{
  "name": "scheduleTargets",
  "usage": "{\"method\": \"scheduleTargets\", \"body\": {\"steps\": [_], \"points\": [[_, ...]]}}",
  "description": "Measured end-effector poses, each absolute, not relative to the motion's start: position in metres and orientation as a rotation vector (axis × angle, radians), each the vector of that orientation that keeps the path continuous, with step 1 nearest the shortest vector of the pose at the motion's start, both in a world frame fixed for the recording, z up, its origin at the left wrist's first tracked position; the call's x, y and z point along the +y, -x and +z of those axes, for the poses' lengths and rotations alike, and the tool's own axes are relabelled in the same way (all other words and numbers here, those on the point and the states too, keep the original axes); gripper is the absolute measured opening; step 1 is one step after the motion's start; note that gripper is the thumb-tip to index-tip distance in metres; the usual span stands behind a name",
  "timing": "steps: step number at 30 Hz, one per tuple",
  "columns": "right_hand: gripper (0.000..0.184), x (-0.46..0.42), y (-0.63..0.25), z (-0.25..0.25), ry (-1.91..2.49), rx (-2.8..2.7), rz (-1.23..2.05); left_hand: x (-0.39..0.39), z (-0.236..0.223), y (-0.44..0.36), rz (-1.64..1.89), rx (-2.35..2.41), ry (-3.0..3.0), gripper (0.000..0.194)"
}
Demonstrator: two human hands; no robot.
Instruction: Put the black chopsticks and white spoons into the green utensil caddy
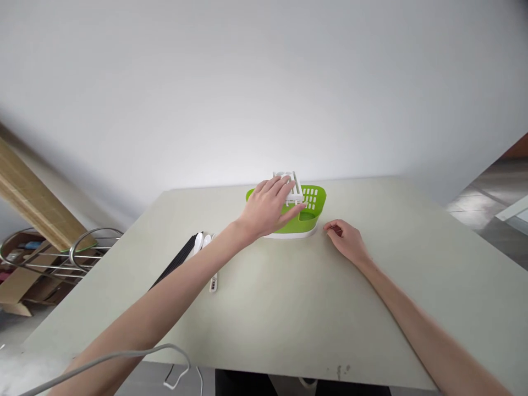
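A green basket (295,225) with slotted walls and a white base stands near the back of the table. Above its opening, my left hand (269,208) grips a white slotted rack (297,191), fingers over its top and thumb at the near edge. Part of the rack and the basket's left side are hidden behind that hand. Just right of the basket, my right hand (346,240) rests on the table with its fingers curled in, and nothing shows in them. Black chopsticks (179,259) and white spoons (198,241) lie to the left, partly under my left forearm.
The pale table (272,319) meets a white wall at the back. A grey cable (124,353) crosses over my left forearm at the lower left. Left of the table are a metal rack (78,258), a cardboard box (20,280) and a leaning tan board (37,198).
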State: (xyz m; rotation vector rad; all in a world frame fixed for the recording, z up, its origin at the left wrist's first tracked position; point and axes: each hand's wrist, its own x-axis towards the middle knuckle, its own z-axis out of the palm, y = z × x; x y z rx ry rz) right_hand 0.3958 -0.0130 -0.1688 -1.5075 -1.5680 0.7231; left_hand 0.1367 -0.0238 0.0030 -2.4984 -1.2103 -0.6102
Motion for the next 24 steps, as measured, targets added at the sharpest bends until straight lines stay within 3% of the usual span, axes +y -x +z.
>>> {"method": "scheduleTargets", "body": {"steps": [11,24], "points": [[0.020,-0.017,-0.395,-0.163,1.544,-1.556,0.763,0.000,0.011,-0.067,-0.538,-1.479,2.396,0.048],[0.021,-0.019,-0.394,-0.161,1.549,-1.550,0.777,0.001,0.027,0.030,-0.469,-1.868,2.082,0.065]]}}
